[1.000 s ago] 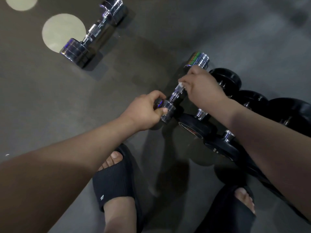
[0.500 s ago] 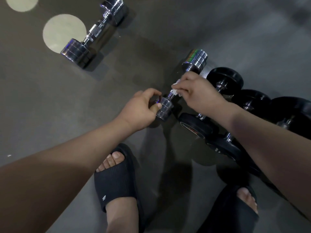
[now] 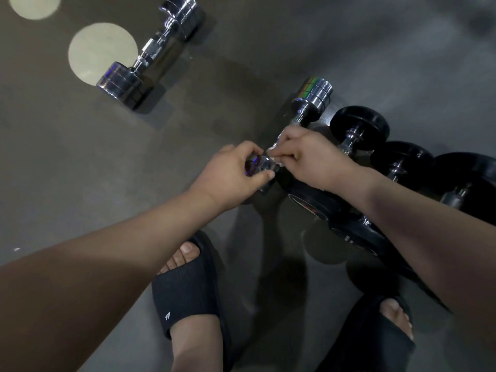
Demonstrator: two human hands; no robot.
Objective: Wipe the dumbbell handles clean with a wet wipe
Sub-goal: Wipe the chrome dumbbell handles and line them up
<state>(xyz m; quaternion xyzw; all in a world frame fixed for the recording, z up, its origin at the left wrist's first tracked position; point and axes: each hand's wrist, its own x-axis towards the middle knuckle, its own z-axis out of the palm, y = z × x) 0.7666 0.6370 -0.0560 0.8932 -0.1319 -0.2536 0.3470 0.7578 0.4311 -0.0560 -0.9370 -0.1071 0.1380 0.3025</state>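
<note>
You have two chrome ones: the held dumbbell (image 3: 312, 98) in your grip and a second dumbbell (image 3: 150, 49) well up-left of it. Three black dumbbells (image 3: 359, 124) (image 3: 402, 157) (image 3: 469, 175) lie just right of the grip. One wipe (image 3: 272, 150) is at the grip. Two slides (image 3: 185, 291) (image 3: 370, 331) sit below it, and two pale circles (image 3: 102, 52) (image 3: 33, 5) are far up-left.

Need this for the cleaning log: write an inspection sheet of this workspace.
Surface: grey floor with two pale round patches.
Job's things: chrome dumbbell held, wet wipe at the near end of its handle; second chrome dumbbell lies apart, far left; black dumbbells in a row at right.
Clutter: small white speck, far left.
Hands: left hand grips the held dumbbell's near head; right hand pinches the wipe.
Cables: nothing seen.
Surroundings: feet in black slippers below.
</note>
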